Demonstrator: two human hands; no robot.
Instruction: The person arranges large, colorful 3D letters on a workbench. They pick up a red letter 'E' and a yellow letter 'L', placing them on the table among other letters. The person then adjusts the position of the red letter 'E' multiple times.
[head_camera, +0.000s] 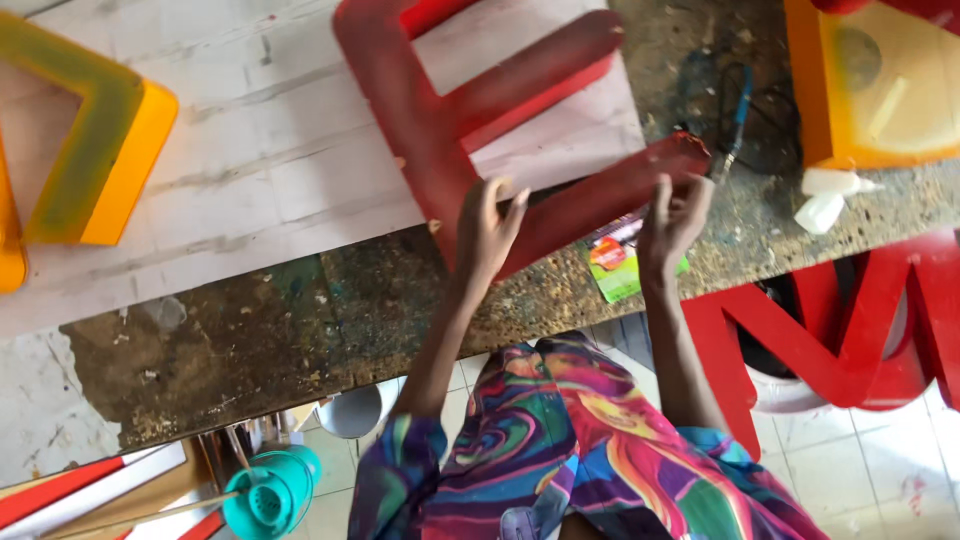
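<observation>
A big red block letter (440, 120) with three arms lies flat on a worn workbench (280, 320). My left hand (488, 228) grips the near edge of the letter's lowest arm, close to the spine. At the tip of that same arm, my right hand (672, 218) pinches the edge with its fingers. A thin dark tool tip (722, 168) shows just past the right fingers; whether the hand holds it I cannot tell. My sleeves are brightly patterned.
A yellow hollow letter (100, 150) lies at the left, and an orange-yellow one (870, 90) at the top right. Also here: a white squeeze bottle (825, 198), a green packet (615, 265), a blue cable (742, 100), a red letter (830, 350) below the bench, and a teal plastic object (268, 497).
</observation>
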